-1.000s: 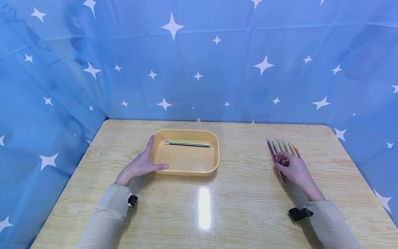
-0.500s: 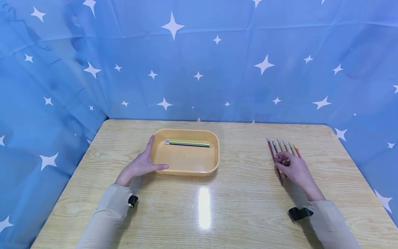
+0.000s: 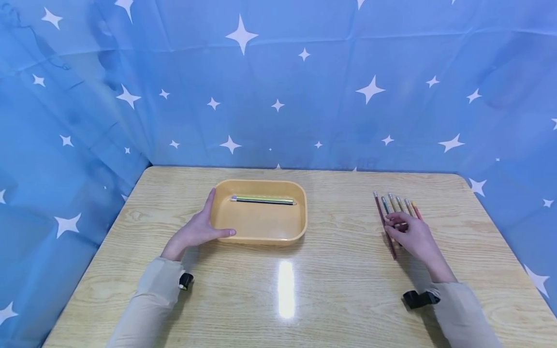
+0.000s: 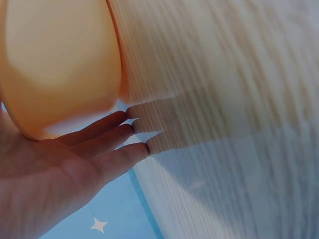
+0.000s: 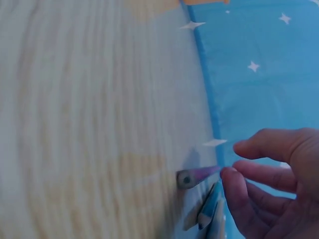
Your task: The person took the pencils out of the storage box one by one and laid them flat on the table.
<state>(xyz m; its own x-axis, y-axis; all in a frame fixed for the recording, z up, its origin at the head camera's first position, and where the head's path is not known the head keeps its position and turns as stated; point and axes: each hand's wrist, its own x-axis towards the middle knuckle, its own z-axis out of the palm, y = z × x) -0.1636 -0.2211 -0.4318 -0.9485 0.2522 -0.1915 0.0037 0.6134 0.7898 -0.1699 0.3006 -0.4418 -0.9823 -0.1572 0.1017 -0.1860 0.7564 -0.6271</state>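
Note:
My left hand [image 3: 196, 229] lies against the left end of a shallow orange tray [image 3: 261, 239]. Its thumb crosses the near rim. In the left wrist view the fingers [image 4: 117, 159] stretch straight along the tray's outside. Two pencils [image 3: 263, 200], one yellow-green and one dark striped, lie in the tray. To the right, my right hand [image 3: 415, 237] holds a dark red pencil [image 3: 389, 244] with curled thumb and fingers at mid-length. Beside it several pencils [image 3: 401, 203] lie in a fan, partly under the hand. The right wrist view shows the purplish pencil's end [image 5: 192, 178] at the fingertips.
A pale wooden table [image 3: 339, 290] carries everything. Blue cloth [image 3: 304, 96] with white stars hangs behind the table and along its sides. A bright light reflection [image 3: 285, 290] shows on the tabletop. Each wrist wears a small black camera [image 3: 419, 299].
The dark red pencil has turned slightly, its near end shifting left and toward me. My right hand barely moved. The left hand and the tray stay in place.

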